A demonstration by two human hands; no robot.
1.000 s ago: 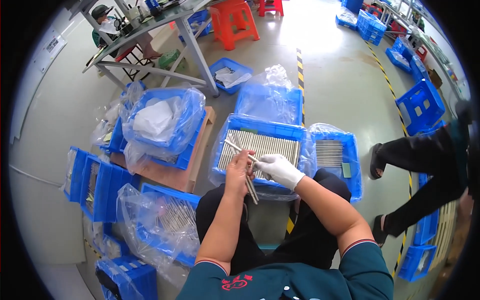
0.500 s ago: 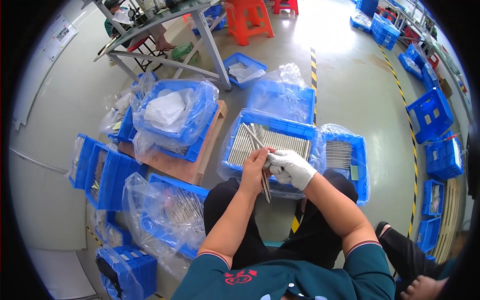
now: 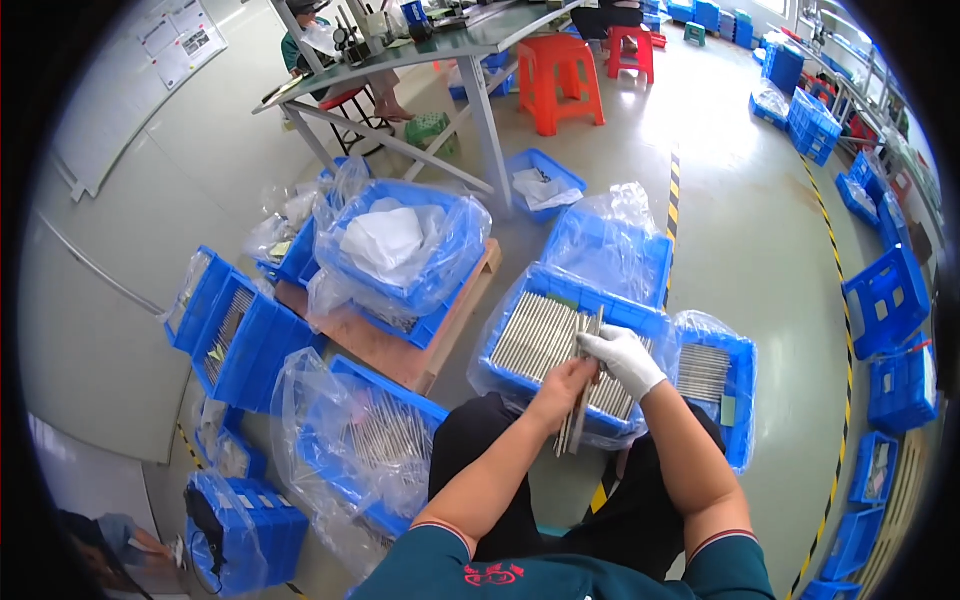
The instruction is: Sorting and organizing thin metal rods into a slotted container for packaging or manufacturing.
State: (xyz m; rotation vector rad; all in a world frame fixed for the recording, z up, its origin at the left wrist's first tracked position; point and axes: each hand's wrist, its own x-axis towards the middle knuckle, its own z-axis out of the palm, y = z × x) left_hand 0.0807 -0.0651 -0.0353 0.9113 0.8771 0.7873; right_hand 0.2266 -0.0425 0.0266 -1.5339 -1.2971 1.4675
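Note:
My bare left hand (image 3: 560, 385) grips a bundle of thin metal rods (image 3: 577, 415) that stands nearly upright over the blue bin (image 3: 530, 285) in front of my knees. My right hand (image 3: 622, 358), in a white glove, pinches the upper end of the same bundle. The bin is lined with clear plastic and holds a flat layer of several metal rods (image 3: 535, 335). Both hands hover just above the bin's near right part.
A smaller blue bin of rods (image 3: 715, 375) sits to the right, another bagged bin of rods (image 3: 385, 440) to the left. A wooden pallet (image 3: 400, 345) carries bagged blue crates. Orange stools (image 3: 560, 75), a metal table (image 3: 440, 45) and stacked crates (image 3: 885, 300) stand farther off.
The view has tilted upward, showing more of the far room. My hands have stayed over the bin and raised the rod bundle more upright. The person at the right edge is out of view.

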